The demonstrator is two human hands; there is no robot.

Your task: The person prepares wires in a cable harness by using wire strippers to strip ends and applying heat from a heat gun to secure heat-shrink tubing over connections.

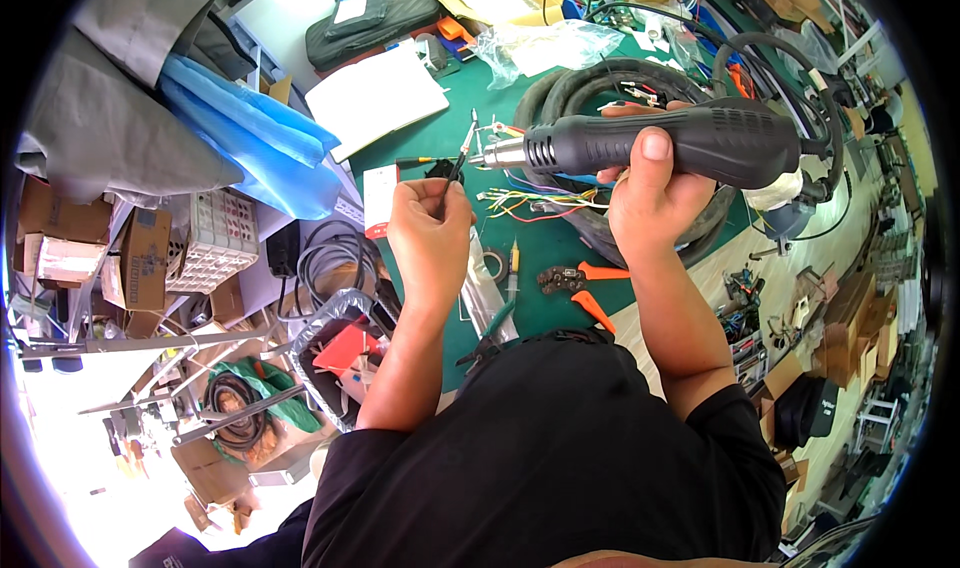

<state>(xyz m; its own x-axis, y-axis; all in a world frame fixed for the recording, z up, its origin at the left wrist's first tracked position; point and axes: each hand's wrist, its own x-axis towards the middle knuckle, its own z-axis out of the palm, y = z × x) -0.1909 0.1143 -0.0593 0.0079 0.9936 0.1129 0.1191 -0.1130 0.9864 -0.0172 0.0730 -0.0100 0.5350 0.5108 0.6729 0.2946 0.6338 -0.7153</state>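
My right hand [655, 193] is wrapped round the black body of a hot air gun [590, 143], its thumb on top. The gun's metal nozzle points left. Between the fingertips of my left hand [432, 228] is a thin black wire [462, 161] with a metal end pointing up. This wire stands just off the nozzle's tip; whether they touch I cannot tell. Below the gun, a bundle of coloured wires with bare ends [550, 203] spreads over the green mat [440, 133]. Thick black cable [545, 93] lies coiled behind the gun.
Crimping pliers with orange handles [580, 283], green-handled pliers [497, 326] and a roll of tape [494, 262] lie near my body. A red and white box [380, 203] sits beside my left hand, white paper [375, 98] beyond. A lined bin [312, 368] stands at the left.
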